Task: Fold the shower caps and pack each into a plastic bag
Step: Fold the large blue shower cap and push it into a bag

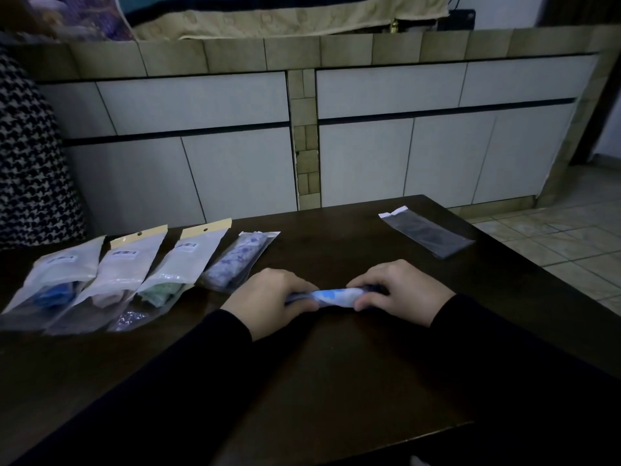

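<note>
1. Both hands grip one folded shower cap [336, 295] low over the dark counter [336, 364]; the left hand [268, 297] curls its fingers round one end, the right hand [400, 290] round the other, likely to keep the narrow roll tight.
2. An empty plastic bag [426, 235] lies well apart at the far right, probably waiting for this cap.
3. Four packed bags [134, 277] sit in a row at the left, out of the way.
</note>
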Action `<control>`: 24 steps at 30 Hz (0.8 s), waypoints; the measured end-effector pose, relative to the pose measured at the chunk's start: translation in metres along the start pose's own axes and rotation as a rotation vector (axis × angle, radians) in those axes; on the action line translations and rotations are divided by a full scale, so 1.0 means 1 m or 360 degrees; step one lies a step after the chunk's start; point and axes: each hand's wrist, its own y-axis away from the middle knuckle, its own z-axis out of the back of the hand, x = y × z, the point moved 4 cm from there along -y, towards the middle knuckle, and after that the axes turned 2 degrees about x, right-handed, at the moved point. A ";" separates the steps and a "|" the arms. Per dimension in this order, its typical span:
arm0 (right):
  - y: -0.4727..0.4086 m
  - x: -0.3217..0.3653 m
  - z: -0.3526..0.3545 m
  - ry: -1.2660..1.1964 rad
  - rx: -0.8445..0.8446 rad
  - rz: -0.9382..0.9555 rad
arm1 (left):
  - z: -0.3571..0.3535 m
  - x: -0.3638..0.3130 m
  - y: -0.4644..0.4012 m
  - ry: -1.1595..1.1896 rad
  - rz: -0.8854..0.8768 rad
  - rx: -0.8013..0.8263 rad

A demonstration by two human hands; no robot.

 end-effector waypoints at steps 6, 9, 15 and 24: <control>0.000 0.004 -0.003 0.0074 -0.0104 0.0088 | 0.000 -0.016 0.003 -0.0268 -0.0078 -0.0155; 0.000 0.006 -0.006 0.0085 -0.0119 0.0112 | 0.003 -0.017 0.001 -0.0361 -0.0047 -0.0203; -0.001 -0.002 -0.009 -0.0021 -0.0183 0.0111 | 0.002 -0.016 -0.010 -0.0229 0.0102 -0.0055; -0.001 -0.041 0.018 0.0045 -0.0613 -0.0131 | -0.003 -0.018 -0.047 0.0431 0.0319 -0.0053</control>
